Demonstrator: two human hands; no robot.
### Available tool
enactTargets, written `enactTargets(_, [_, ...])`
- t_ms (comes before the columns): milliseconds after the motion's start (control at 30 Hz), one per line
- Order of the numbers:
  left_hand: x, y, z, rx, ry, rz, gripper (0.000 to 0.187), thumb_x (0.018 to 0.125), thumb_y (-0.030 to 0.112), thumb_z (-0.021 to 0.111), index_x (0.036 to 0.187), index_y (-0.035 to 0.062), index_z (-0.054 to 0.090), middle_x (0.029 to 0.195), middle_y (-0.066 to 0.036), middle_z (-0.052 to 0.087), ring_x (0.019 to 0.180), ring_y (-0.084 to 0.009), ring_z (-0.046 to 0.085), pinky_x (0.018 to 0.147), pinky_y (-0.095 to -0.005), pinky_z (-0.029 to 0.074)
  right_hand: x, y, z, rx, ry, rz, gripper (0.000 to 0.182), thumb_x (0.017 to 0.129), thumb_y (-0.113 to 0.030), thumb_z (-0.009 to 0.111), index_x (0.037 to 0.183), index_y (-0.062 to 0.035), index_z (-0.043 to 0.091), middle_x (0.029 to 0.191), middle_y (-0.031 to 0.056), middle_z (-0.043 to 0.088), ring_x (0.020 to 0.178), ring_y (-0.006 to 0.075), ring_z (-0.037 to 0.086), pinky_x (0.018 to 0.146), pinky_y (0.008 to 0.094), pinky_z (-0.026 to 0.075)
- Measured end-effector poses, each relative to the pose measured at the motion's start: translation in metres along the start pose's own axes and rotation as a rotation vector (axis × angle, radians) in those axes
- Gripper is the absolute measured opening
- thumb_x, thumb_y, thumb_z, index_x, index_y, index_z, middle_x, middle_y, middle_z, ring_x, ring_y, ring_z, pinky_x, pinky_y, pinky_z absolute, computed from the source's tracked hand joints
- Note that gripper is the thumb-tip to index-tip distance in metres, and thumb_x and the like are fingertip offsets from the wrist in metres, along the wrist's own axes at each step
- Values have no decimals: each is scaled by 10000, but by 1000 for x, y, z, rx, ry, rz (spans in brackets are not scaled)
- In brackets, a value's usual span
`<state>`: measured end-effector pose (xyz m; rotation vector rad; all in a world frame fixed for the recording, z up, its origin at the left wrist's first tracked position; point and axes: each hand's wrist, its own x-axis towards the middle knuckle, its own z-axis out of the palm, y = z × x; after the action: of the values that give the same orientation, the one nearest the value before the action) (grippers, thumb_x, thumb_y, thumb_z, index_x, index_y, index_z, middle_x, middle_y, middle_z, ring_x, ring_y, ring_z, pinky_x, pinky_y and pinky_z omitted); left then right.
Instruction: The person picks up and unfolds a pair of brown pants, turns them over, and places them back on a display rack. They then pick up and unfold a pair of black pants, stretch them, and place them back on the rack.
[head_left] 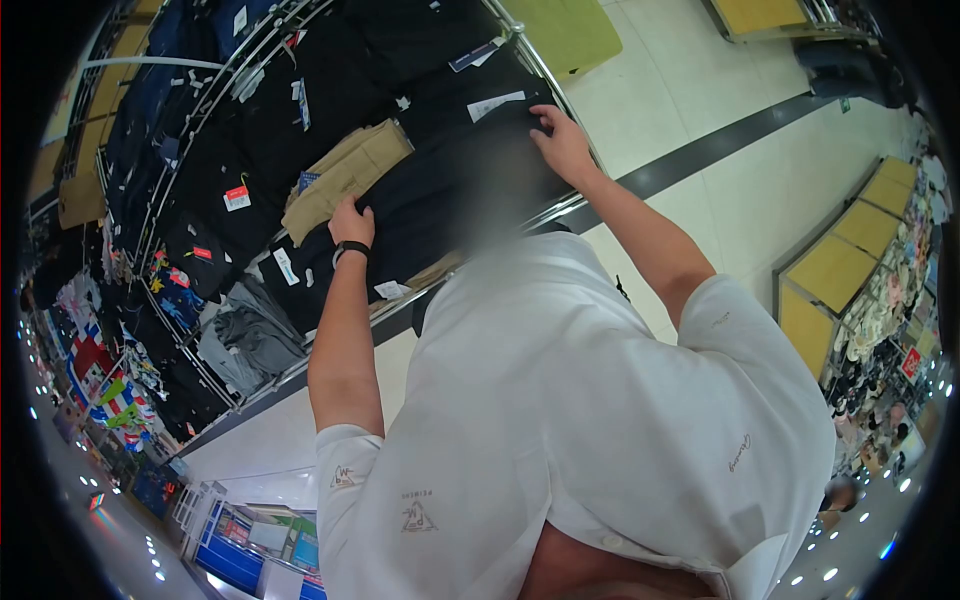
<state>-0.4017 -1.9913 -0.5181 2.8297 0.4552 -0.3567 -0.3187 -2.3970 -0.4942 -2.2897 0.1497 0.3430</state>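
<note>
A folded dark navy garment [430, 190] lies across the rack between my two hands, partly covered by a grey blur. My left hand [353, 223], with a black band at the wrist, has its fingers curled at the garment's left end, just below folded khaki trousers [350, 175]. At the right end, my right hand [565, 148] rests its fingertips on the dark cloth by the rack's edge, fingers bent and apart. A white label [495, 105] lies on black clothing just left of those fingertips.
A metal rail [545, 60] borders the rack. More black clothes [270, 120] with tags and a grey garment [250, 335] lie to the left. A green-topped stand [570, 35] is beyond the rail, and yellow-topped shelves [830, 265] stand at the right.
</note>
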Motion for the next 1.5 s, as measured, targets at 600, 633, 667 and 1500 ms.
enactTargets(600, [9,-4,7,-16,-59,-85,322,838,241,688,1103,58,693,1120,-167,682,1059,-353,633,939,-429,487,40,1,7,-14,19,5,422,806,-322,733,1115,-41,679,1051,178,706,1001,333,669,872,419,519])
enactTargets(633, [10,-4,6,-15,-60,-85,322,838,241,688,1103,58,693,1120,-167,682,1059,-353,633,939,-429,487,45,3,6,-3,14,21,395,809,-324,731,1067,-28,697,1001,177,714,964,327,681,852,410,525])
enactTargets(667, [11,-5,7,-23,-37,-90,301,849,254,685,1083,66,698,1087,-173,689,1038,-358,639,928,-433,487,49,4,3,7,9,35,374,812,-326,730,1019,-15,714,951,176,723,927,321,693,832,402,530])
enactTargets(1500, [45,-3,7,-31,-55,-163,251,920,282,594,1067,123,721,1027,-146,710,1005,-350,653,887,-448,485,65,9,-9,-163,-43,73,441,805,-415,736,1046,-48,692,903,131,706,861,309,680,749,419,521])
